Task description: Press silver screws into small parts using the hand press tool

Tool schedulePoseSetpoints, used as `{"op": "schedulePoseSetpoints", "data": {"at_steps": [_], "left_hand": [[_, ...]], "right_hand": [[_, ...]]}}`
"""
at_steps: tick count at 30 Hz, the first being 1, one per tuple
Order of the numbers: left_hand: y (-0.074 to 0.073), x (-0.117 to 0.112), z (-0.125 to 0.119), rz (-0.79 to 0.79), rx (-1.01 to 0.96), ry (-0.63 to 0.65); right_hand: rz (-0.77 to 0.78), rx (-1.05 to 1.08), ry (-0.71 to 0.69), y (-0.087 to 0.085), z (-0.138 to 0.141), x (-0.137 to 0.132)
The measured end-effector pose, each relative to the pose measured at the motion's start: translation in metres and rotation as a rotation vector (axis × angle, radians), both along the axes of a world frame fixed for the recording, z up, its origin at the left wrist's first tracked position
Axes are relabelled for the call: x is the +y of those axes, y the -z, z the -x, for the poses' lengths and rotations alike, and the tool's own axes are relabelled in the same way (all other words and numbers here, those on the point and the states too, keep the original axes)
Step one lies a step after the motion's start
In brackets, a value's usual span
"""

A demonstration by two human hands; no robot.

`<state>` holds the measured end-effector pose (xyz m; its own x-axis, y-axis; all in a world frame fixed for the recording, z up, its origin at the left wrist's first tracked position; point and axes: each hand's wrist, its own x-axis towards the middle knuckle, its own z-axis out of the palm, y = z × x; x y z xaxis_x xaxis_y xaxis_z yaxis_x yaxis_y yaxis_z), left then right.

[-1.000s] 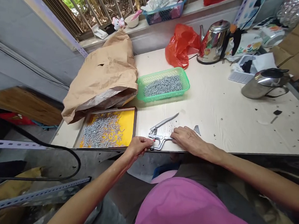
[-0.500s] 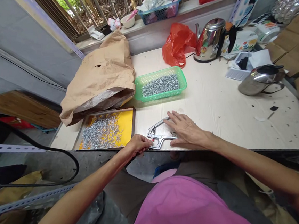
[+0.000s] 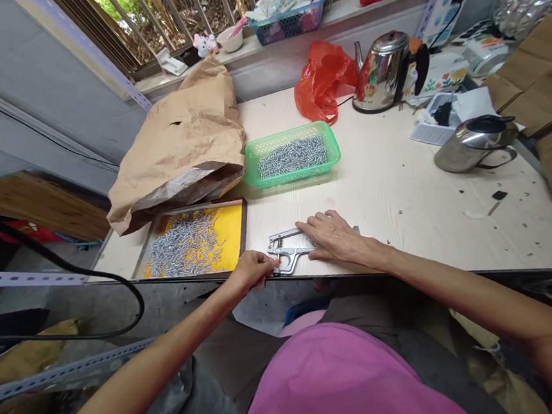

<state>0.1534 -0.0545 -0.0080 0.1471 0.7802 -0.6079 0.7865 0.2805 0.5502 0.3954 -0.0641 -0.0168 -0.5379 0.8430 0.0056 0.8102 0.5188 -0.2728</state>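
Note:
Silver metal hand-press pliers (image 3: 292, 252) with a coil spring lie on the table near its front edge, jaw end to the left. My right hand (image 3: 332, 236) lies over the handles, fingers curled on the upper one and thumb by the lower. At the jaw end, my left hand (image 3: 255, 268) has its fingertips pinched together, and whatever is between them is too small to make out. A bit of red shows in the jaw beside those fingertips. Left of this hand, a yellow-bottomed tray (image 3: 234, 224) holds many small silver metal pins.
A green basket (image 3: 332, 162) of similar silver pieces stands behind the pliers. A large brown paper bag (image 3: 187, 122) leans over the tray's back edge. Farther back are a red plastic bag (image 3: 322, 82), a steel kettle (image 3: 381, 74) and a steel pitcher (image 3: 472, 147).
My right hand's fingers have drawn in from spread to curled, and the pliers' upper handle has come down closer to the lower one. My left hand stays at the jaw.

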Motion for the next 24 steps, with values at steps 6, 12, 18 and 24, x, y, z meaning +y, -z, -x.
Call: {"op": "schedulePoseSetpoints", "data": {"at_steps": [6, 12, 18, 24], "left_hand": [[0.004, -0.001, -0.027, -0.766, 0.095, 0.551], [0.008, 0.025, -0.052, -0.712, 0.168, 0.886], [0.01, 0.032, -0.057, -0.716, 0.184, 0.894], [0.016, 0.035, -0.063, -0.72, 0.188, 0.782]], "right_hand": [[0.005, 0.059, 0.027, 0.007, 0.002, -0.007], [0.074, -0.049, 0.144, -0.005, -0.001, -0.013], [0.074, -0.147, 0.116, -0.004, 0.002, -0.001], [0.113, -0.119, 0.07, 0.006, -0.001, 0.011]]}}
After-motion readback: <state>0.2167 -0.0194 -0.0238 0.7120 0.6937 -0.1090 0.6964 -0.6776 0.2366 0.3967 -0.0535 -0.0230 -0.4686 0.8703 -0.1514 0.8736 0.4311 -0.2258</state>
